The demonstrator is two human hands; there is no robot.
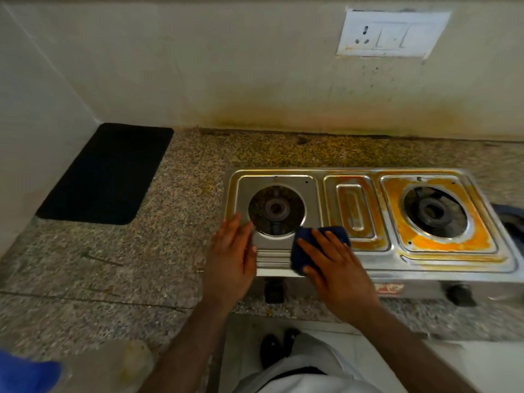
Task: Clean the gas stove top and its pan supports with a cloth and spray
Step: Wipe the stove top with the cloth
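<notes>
right hand (337, 265) flat, fingers straight, pressing blue cloth (304, 251) on steel stove top (283, 252), 5 o'clock of left burner (275, 209). left hand (231, 256) flat, bracing stove's left edge. advice: firm overlapping strokes toward 3 o'clock orange stains (433, 245).

Speckled granite countertop (175, 251) meeting a stained cream wall (198, 66); white switch-and-socket plate (392, 34) sitting upper right; black mat (105, 174) lying in the left corner.

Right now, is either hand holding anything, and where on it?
The right hand presses flat on the blue cloth, fingers spread over its top. The left hand rests open on the stove.
</notes>
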